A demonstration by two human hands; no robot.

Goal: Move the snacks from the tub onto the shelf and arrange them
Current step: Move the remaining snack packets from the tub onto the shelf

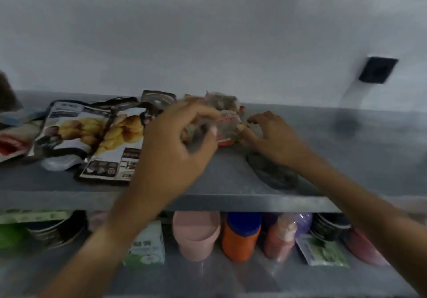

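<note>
Grey metal shelving against a pale wall, dim light, frame motion-blurred. Tub not in view.

Nearest, 6 o'clock: lower shelf (231,281) carries a pink tumbler (196,235), matte plastic, tapered; an orange bottle (240,237) with blue cap, smooth cylinder; a pinkish bottle (280,237); flat green-white packets (147,244) at 7 o'clock.

Middle: upper shelf (231,180), brushed sheet metal with a folded front lip. Left hand (175,145) at centre, fingers curled, thumb and fingertips pinching the small packet (227,125). Right hand (272,133) at 3 o'clock of it, fingers half-curled, tips touching the packet's right edge; whether it actually grips, cannot tell through the blur. Packet looks like clear crinkly film with red-white print, lumpy fill, sitting low on or just above the shelf.

9 o'clock: two glossy foil pouches (97,133), flat, creased, food photo on the front, overlapping. Red-white bag (13,140) at the far left edge.

Far, 12 o'clock: more small film packets (219,101) bunched near the wall. Dark wall plate (377,69) at 2 o'clock.

Step, my read: placing and aligning one snack beside the pouches. Next move likely calls for setting it flat, light pressure only, since film crumples and slides on metal, then letting go without dragging its neighbours.
</note>
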